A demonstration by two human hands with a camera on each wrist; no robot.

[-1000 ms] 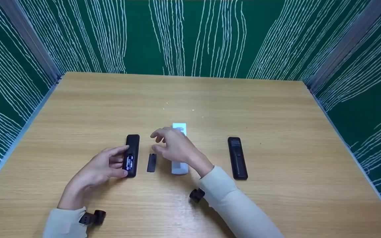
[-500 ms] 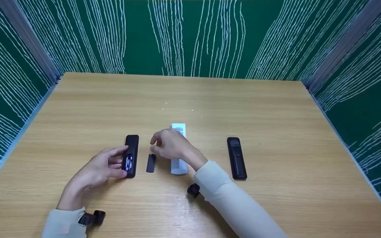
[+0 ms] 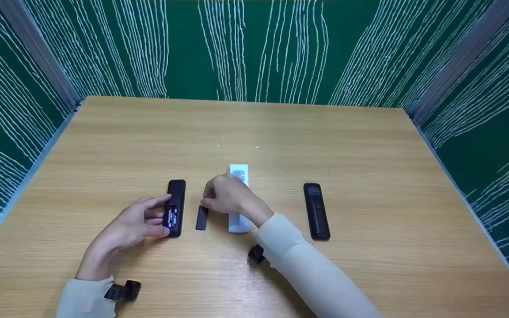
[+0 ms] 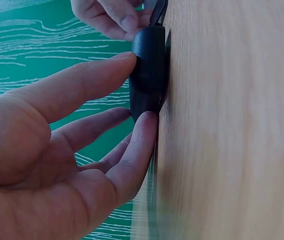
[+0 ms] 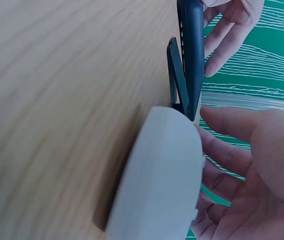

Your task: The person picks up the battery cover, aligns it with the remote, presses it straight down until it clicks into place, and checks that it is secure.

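Note:
A black remote control [image 3: 176, 187] lies back up on the table, its battery compartment open and batteries [image 3: 172, 217] showing inside. My left hand [image 3: 128, 225] steadies it from the left, thumb and fingertips spread along its edge. Just right of it is the small black battery cover [image 3: 201, 220]. The thumb and forefinger of my right hand [image 3: 228, 194] pinch the cover's far end. In the right wrist view the cover [image 5: 176, 72] stands tilted, close beside the remote. Under my right hand lies a white remote control [image 3: 239, 225], its middle hidden.
Another black remote control [image 3: 317, 212] lies to the right on the wooden table [image 3: 369, 150]. Several tiny white specks [image 3: 257, 147] are scattered farther back. Green walls with white streaks [image 3: 184, 48] enclose the table at the back and sides.
The right hand's thumb and fingers have come together and moved down onto the far end of the battery cover, which has tilted slightly. The left hand and the remotes stay in place.

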